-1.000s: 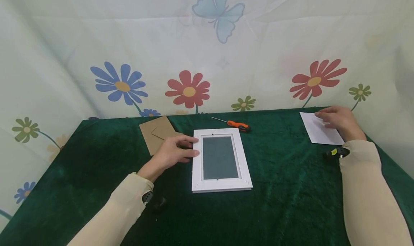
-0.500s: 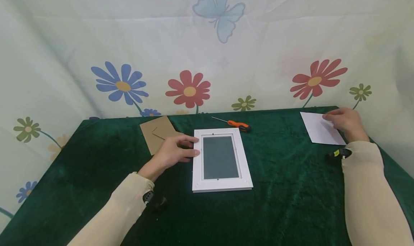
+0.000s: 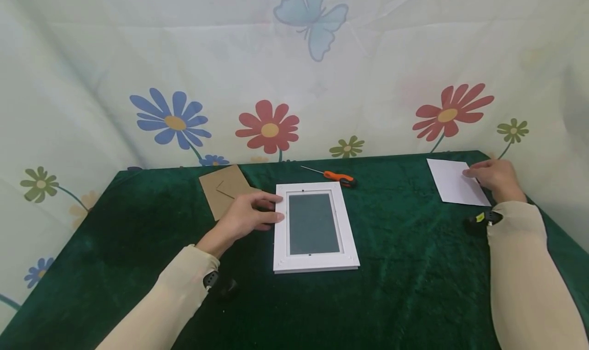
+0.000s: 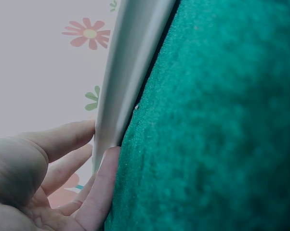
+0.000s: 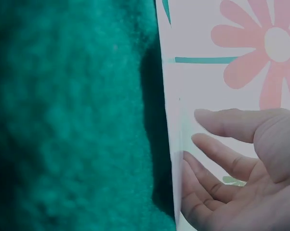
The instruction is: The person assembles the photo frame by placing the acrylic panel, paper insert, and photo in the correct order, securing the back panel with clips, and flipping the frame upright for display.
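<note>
On the green cloth lies a white picture frame (image 3: 348,227) with a grey-green pane inside. My left hand (image 3: 244,214) rests against its left side; the left wrist view shows the fingers (image 4: 72,139) loosely extended along the frame's edge (image 4: 130,62). At far right, a sheet of white paper (image 3: 451,183) lies near the table's back corner. My right hand (image 3: 497,178) is at its right edge, with the fingertips touching or very near it. In the right wrist view, the thumb and fingers (image 5: 222,154) stand apart beside the paper's edge (image 5: 168,110).
A brown backing board (image 3: 216,186) with a stand outline lies behind my left hand. Beyond the frame is a screwdriver (image 3: 338,177) with an orange and black handle. A white curtain (image 3: 391,48) printed with flowers hangs behind the green cloth (image 3: 395,299).
My right hand has slid right across the white paper to its right edge, uncovering more of the sheet. My left hand and the picture frame stay in place.
</note>
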`<state>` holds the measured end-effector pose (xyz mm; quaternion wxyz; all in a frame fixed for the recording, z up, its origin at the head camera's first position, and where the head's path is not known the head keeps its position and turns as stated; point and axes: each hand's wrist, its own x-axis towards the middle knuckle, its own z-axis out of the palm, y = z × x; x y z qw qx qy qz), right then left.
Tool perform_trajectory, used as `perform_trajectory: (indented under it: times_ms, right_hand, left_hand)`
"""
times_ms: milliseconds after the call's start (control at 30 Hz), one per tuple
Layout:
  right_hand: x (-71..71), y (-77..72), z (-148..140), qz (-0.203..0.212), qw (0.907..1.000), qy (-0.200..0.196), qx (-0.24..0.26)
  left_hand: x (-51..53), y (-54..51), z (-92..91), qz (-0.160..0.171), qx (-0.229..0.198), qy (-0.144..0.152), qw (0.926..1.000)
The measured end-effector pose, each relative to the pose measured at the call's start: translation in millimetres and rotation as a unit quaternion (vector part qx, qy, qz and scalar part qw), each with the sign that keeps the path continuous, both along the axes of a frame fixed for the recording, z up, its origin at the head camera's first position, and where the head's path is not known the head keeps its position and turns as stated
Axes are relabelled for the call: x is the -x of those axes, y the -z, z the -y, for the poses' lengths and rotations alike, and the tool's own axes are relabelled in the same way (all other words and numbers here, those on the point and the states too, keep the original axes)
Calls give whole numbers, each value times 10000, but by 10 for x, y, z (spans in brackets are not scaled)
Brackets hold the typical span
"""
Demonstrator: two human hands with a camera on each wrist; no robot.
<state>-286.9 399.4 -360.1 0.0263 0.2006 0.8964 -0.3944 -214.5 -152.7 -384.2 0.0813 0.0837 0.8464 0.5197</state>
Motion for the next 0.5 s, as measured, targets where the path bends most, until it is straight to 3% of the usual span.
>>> perform_trajectory:
  times_ms: [500]
  right_hand:
    - [31,66,-82,108,9984,30,562]
  left_hand:
    - [5,7,0,-28,-12,11,10000]
